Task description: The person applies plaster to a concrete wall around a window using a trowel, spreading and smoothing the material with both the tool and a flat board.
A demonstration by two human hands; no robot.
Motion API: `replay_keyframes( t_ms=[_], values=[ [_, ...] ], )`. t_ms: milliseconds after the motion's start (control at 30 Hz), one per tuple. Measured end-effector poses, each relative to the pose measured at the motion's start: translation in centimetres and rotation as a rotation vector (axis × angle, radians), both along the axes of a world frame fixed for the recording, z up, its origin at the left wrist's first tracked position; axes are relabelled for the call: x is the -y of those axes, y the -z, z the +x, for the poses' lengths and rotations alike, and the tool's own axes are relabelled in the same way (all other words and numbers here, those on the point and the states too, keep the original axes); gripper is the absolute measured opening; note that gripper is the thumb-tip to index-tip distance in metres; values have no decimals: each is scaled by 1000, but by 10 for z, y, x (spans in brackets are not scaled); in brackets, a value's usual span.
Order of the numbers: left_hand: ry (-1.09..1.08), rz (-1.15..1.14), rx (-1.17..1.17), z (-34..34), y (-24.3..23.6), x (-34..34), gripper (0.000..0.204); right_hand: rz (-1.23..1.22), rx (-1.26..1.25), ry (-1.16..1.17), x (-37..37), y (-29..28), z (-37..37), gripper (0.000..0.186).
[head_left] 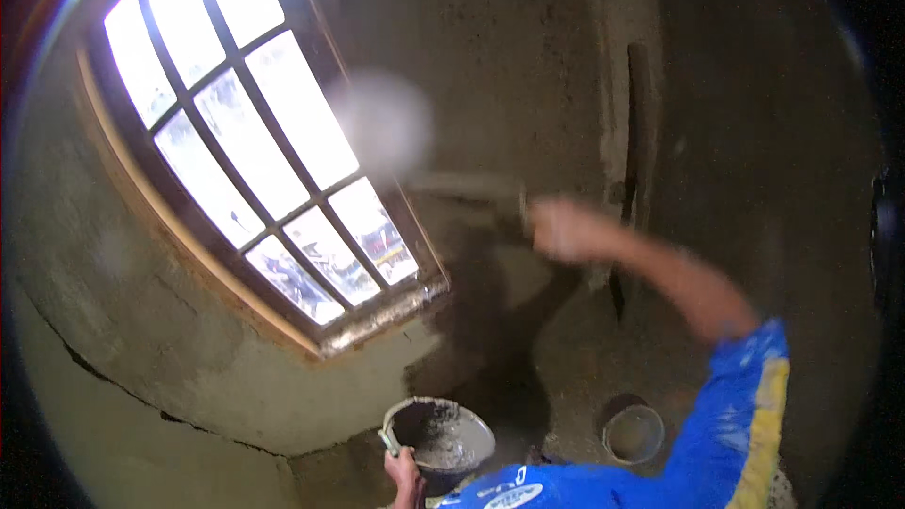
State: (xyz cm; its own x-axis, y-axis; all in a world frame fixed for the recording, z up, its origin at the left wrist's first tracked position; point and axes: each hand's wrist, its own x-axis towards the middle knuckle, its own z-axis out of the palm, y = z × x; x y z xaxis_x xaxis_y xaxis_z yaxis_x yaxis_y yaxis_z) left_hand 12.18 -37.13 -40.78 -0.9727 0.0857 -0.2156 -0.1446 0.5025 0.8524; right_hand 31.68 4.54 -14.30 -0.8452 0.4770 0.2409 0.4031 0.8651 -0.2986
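My left hand (403, 471) is closed at the left rim of a bucket (484, 434), gripping it by its handle. Wet grey mortar (451, 451) lies inside and coats the rim. My right arm reaches up and forward, in a blue sleeve with a yellow stripe. At its end my right hand (564, 230), smeared by motion, is wrapped round the handle of a plastering trowel (467, 187). The trowel's long, flat edge points left, against or close to the dark plastered wall (514, 85); whether it touches cannot be made out.
A barred window (255, 132) with bright glare fills the upper left, its sill (382, 319) rough with mortar. Right of the trowel, a groove (636, 123) runs down the wall. A second round container (633, 435) stands low at the right. A crack (170, 417) crosses the lower left wall.
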Motion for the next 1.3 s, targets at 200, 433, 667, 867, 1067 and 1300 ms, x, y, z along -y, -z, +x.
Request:
replay_keyframes(
  t_ms=[200,433,667,867,1067,1300],
  values=[
    [371,-37,-182,9,38,1,22,-790,518,-149,192,262,44,28],
    [633,132,-114,32,23,5,37,-1193,338,-441,278,408,31,23],
    [422,290,146,48,-1,7,14,-2287,-140,28,298,267,105,25],
    [273,102,72,75,24,13,16,-1515,-916,-131,242,87,88,41],
    [238,-38,59,90,25,22,18,-620,-1497,136,111,9,59,23],
    [38,-22,61,100,36,40,17,309,-26,426,-57,112,30,15]
  ],
)
